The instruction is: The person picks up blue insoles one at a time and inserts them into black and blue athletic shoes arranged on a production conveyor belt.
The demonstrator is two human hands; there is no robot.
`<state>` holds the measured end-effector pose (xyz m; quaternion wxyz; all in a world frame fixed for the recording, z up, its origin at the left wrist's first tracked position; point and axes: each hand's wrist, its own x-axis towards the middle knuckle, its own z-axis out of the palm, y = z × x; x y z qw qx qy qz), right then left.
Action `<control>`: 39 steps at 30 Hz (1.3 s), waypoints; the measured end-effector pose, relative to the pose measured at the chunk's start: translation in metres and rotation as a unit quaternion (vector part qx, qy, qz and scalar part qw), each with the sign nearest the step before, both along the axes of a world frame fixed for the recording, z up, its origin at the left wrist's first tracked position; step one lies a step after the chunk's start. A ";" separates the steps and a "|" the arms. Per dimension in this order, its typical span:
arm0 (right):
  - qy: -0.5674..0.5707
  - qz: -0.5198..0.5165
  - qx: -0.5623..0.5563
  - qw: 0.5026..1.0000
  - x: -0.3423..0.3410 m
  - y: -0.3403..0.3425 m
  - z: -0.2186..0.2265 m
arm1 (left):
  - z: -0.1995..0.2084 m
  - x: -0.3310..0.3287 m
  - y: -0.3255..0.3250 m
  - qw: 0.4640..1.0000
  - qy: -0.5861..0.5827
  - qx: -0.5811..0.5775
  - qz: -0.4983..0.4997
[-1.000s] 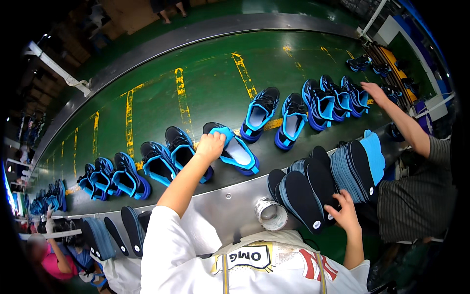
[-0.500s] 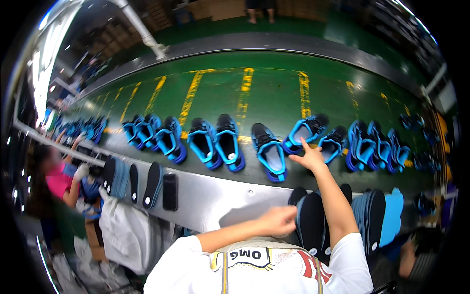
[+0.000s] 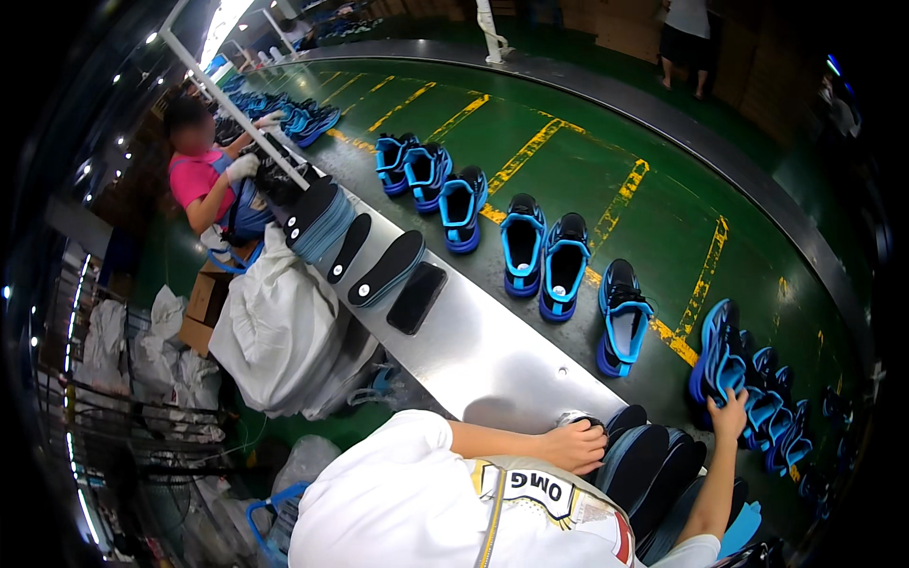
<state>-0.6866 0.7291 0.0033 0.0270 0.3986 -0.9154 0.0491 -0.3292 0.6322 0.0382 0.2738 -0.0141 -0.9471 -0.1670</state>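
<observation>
My right hand (image 3: 729, 413) grips the heel collar of a black and blue sneaker (image 3: 720, 346), which leans with its blue sole turned left. My left hand (image 3: 576, 447) has its fingers curled beside a stack of black insoles (image 3: 636, 464) near my chest. What those fingers hold, if anything, is hidden. A single sneaker (image 3: 625, 322) with a pale grey inside stands left of my right hand. Further left comes a pair, its nearer shoe (image 3: 565, 270) showing a white dot inside. More sneakers (image 3: 778, 426) crowd together beyond my right hand.
A metal ledge (image 3: 473, 364) borders the green, yellow-marked line surface (image 3: 559, 170). On the ledge lie a black phone (image 3: 417, 298) and several insoles (image 3: 386, 270). A white sack (image 3: 275, 331) hangs beside it. A gloved co-worker in pink (image 3: 204, 189) stands at the far left.
The view has swung left. My right hand, spread over two sneakers before, now grips one sneaker, which has tilted. My left hand has come closer against the insole stack.
</observation>
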 end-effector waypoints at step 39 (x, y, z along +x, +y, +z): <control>-0.650 -0.010 -0.470 0.597 0.269 -0.108 0.130 | 0.088 0.027 -0.124 0.956 -0.024 0.287 -0.060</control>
